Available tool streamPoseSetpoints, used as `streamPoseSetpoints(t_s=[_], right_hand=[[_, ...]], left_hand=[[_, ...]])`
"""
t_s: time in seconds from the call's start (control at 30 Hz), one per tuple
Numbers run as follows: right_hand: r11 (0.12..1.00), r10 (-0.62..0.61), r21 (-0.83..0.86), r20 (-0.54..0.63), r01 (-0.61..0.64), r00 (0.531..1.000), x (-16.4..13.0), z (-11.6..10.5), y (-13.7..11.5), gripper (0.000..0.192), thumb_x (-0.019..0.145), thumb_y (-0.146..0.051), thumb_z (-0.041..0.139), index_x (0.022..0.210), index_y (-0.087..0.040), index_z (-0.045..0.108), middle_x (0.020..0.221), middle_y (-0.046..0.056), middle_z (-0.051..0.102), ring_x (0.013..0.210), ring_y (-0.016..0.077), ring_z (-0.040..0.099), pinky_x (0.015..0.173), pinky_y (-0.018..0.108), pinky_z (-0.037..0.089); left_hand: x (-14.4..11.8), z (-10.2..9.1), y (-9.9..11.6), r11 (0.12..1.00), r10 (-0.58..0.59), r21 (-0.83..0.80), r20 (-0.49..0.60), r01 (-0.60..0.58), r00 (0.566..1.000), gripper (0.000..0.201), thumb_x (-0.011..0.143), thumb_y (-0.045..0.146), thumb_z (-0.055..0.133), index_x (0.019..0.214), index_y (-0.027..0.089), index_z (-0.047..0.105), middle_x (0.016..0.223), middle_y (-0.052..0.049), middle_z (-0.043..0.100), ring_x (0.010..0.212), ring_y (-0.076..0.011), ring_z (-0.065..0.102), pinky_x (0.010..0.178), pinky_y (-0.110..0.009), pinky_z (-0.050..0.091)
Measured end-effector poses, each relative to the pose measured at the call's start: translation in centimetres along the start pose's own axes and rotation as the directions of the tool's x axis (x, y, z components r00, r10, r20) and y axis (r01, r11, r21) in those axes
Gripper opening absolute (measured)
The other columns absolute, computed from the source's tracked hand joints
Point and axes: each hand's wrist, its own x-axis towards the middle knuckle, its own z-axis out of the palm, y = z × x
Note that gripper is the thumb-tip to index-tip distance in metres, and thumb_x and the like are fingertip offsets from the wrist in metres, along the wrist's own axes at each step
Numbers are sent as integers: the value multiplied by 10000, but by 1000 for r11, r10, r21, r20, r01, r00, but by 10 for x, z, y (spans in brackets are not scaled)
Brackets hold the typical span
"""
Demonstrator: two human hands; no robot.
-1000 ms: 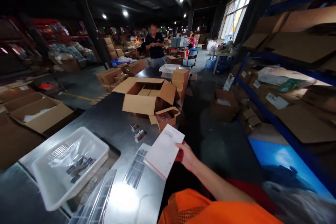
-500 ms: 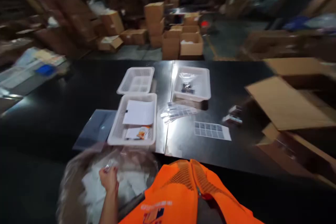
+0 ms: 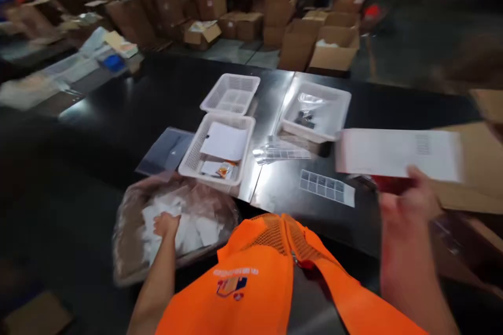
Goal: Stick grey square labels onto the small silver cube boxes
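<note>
Left hand [image 3: 165, 223]: your fingers are buried among white packets in the clear bag [image 3: 131, 230] at lower left, grip unclear | Right hand [image 3: 411, 204]: your fingers pinch the white box [image 3: 396, 153] flat above the counter [image 3: 149, 99], mid-right, label up | white baskets [image 3: 220, 165] centre, within reach.

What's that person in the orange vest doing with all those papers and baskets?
The person stands at a dark table in a warehouse. Their left hand is down in a clear plastic bag of white packets at the table's near edge. Their right hand holds up a white envelope, blurred by movement. Three white baskets sit in front, and a sheet of labels lies flat.
</note>
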Motion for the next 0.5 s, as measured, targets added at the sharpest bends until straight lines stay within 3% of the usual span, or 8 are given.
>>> streamPoseSetpoints(t_s=[0.07, 0.13, 0.17, 0.23, 0.33, 0.43, 0.5], right_hand=[[997, -52, -57, -58, 48, 997, -9, 9, 17, 514, 664, -389, 707, 1137, -332, 514, 1231, 32, 667, 1092, 287, 686, 802, 492, 623], [990, -48, -133, -19, 45, 999, -15, 23, 44, 620, 567, -366, 804, 1080, -265, 469, 1053, 55, 699, 885, 262, 721, 716, 459, 629], [984, -50, -170, 12, 51, 999, -18, 30, 58, 644, 538, -375, 833, 1046, -260, 456, 1004, 42, 702, 851, 245, 720, 704, 427, 629], [968, -25, -249, 85, 45, 996, -31, 42, 85, 658, 524, -384, 871, 1009, -259, 442, 963, 26, 704, 834, 223, 721, 711, 377, 624], [920, 37, -391, 132, 18, 991, -61, 55, 121, 643, 557, -393, 885, 996, -257, 436, 897, 15, 695, 805, 226, 717, 695, 351, 602], [834, 75, -551, 84, -16, 994, -85, 61, 153, 592, 637, -404, 856, 1024, -246, 437, 826, 9, 670, 811, 256, 708, 744, 386, 577], [767, 97, -640, 49, -43, 994, -93, 61, 171, 542, 715, -419, 813, 1068, -227, 449, 840, 23, 673, 844, 267, 705, 797, 411, 562]], left_hand=[[-2, -6, 43, 985, 146, -88, -44, -150, 988, 311, 892, 309, 708, 1140, 149, 611, 1210, -98, 613, 1199, -291, 567, 1046, -538, 468], [-13, -4, 101, 906, 362, -226, -25, -358, 932, 386, 844, 279, 723, 1162, 144, 549, 1085, -81, 632, 1122, -278, 608, 1043, -530, 470], [-25, 1, 132, 836, 474, -308, -11, -454, 880, 485, 832, 276, 712, 1238, 150, 480, 1056, -67, 634, 1071, -258, 633, 1022, -502, 491], [-58, 20, 190, 656, 695, -476, 79, -585, 715, 625, 826, 282, 691, 1352, 189, 365, 1094, -49, 652, 1062, -209, 660, 975, -397, 534], [-109, 69, 256, 482, 864, -640, 237, -598, 444, 612, 854, 317, 685, 1391, 231, 404, 1301, -74, 634, 1241, -187, 608, 1030, -313, 497], [-136, 123, 288, 485, 874, -691, 387, -536, 293, 427, 951, 383, 564, 1333, 200, 510, 1181, -77, 674, 1131, -201, 655, 964, -312, 522], [-140, 152, 293, 515, 855, -689, 461, -510, 240, 389, 979, 360, 482, 1323, 181, 517, 1121, -71, 673, 1053, -195, 665, 935, -322, 530]])
